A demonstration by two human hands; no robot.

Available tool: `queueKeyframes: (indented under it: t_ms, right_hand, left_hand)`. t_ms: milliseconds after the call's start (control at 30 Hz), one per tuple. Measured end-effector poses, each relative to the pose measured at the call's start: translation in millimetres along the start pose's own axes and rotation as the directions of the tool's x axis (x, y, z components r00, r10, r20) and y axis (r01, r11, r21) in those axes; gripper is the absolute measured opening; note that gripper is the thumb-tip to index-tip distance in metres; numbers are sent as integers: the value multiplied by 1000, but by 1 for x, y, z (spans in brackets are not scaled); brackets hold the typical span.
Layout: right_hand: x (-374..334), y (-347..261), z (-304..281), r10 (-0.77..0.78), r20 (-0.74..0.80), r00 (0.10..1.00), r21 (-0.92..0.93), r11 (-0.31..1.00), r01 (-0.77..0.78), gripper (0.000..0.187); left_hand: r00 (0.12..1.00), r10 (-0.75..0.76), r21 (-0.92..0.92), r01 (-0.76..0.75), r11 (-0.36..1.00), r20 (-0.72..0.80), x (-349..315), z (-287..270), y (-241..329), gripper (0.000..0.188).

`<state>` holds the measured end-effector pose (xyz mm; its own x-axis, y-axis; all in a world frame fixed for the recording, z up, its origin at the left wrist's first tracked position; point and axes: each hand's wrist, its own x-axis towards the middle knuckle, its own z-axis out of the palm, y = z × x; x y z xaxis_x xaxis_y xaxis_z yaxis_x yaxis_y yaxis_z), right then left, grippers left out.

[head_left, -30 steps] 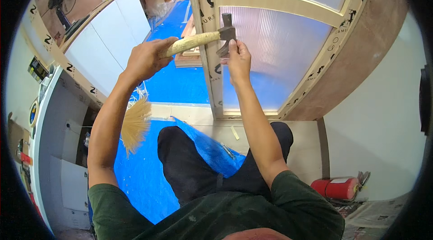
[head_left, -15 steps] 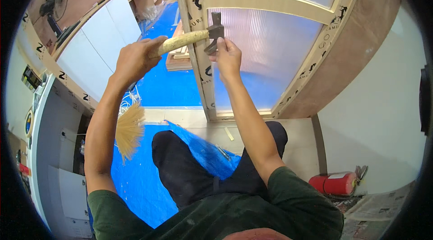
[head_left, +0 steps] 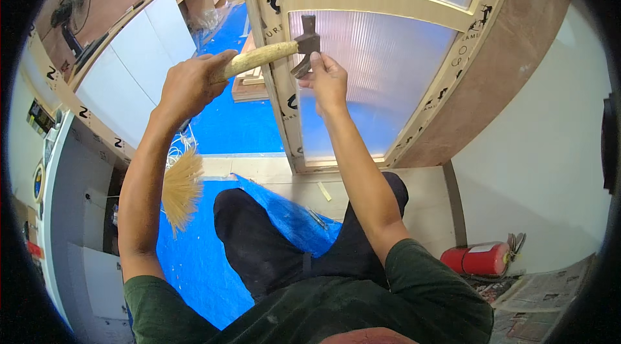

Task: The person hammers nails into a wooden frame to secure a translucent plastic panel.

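Note:
My left hand (head_left: 192, 85) is closed round the pale wooden handle of a claw hammer (head_left: 265, 58), held out roughly level in front of the door. At the hammer's dark metal head, the fingers of my right hand (head_left: 328, 80) are pinched near the claw. Whether they grip the head itself or something small beside it is hidden. Behind the hammer stands a light wooden door frame (head_left: 375, 0) with ribbed translucent panels (head_left: 381, 66).
A blue plastic sheet (head_left: 200, 247) covers floor at left and beyond the doorway. A straw broom (head_left: 181, 192) lies by my left arm. At right, a red fire extinguisher (head_left: 475, 258) is near the wall. Wooden boards (head_left: 251, 90) sit past the doorway; a fan (head_left: 72, 11) stands far left.
The view has shifted slightly, so the surroundings appear a little further left. Both hands and the hammer keep nearly the same pose.

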<state>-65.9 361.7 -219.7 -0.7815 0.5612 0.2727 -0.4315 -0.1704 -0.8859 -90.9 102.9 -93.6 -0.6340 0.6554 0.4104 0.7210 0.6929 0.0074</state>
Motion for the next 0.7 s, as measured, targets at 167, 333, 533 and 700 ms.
queueKeyframes:
  t_ms: [167,333,533,700]
  right_hand:
    - [2,-4,-5,-5,4,1000,16,1000,5,29]
    - [3,-7,-9,7,-48,999,24,1000,-6,27]
    - [1,-7,-17,13,-67,998,100,995,-7,25]
    - [-2,-16,-21,23,-95,995,99,995,-13,25]
  left_hand:
    - [1000,-27,-29,27,999,10,1,-7,9,58]
    - [1000,10,-11,-10,1000,3,7,-3,11,56]
    - [998,52,-16,-52,999,-19,10,2,15,53]
    - [999,52,-71,-52,996,-6,11,-6,26,55]
